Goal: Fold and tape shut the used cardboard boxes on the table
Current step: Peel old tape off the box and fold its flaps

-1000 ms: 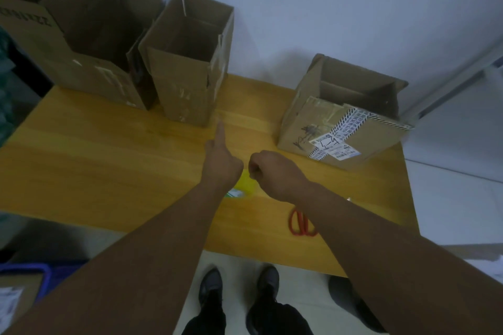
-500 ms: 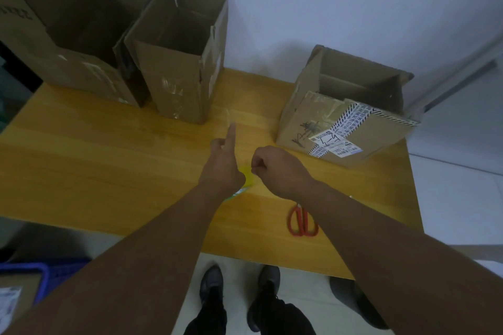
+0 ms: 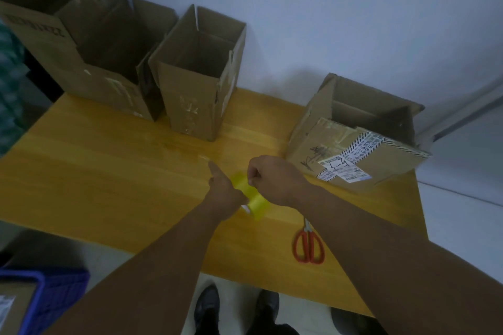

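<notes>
Though blurred, yellow tape roll between gripping left hand, pinching right hand

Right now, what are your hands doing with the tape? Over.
Left hand holds yellow tape roll, index finger out. Right hand pinches at the roll's edge. Three boxes, tops open. Red scissors lie by right forearm, not in the way.
</notes>
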